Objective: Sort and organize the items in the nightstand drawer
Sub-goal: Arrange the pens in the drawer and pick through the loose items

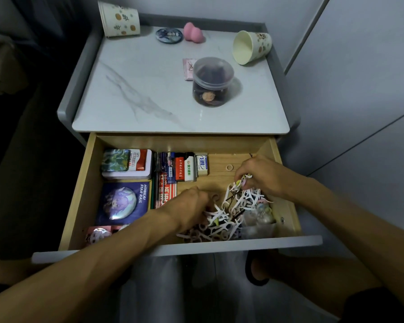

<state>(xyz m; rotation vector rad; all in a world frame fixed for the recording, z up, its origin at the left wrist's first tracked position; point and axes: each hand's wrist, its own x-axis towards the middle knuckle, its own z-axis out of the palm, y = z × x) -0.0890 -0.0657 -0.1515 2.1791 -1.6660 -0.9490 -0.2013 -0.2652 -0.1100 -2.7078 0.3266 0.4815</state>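
Note:
The wooden drawer [84, 197] stands pulled out under the marble-topped nightstand [149, 89]. A tangled heap of white floss picks [231, 213] fills its front right part. My left hand [191, 206] reaches into the heap's left side with fingers curled among the picks. My right hand [259, 173] pinches a small bunch of picks just above the heap. On the left lie a tin box [126, 163], a blue badge card [124, 202], pens [163, 192], lighters [183, 167] and an eraser [201, 164], lined up side by side.
On the nightstand top are a lidded plastic jar [211, 82], a pink sachet [188, 68], two tipped paper cups [120, 19] [252, 46], a round badge [169, 35] and a pink sponge [193, 32]. A small ring [229, 167] lies on the drawer floor. Clear plastic bags [257, 220] sit at the front right.

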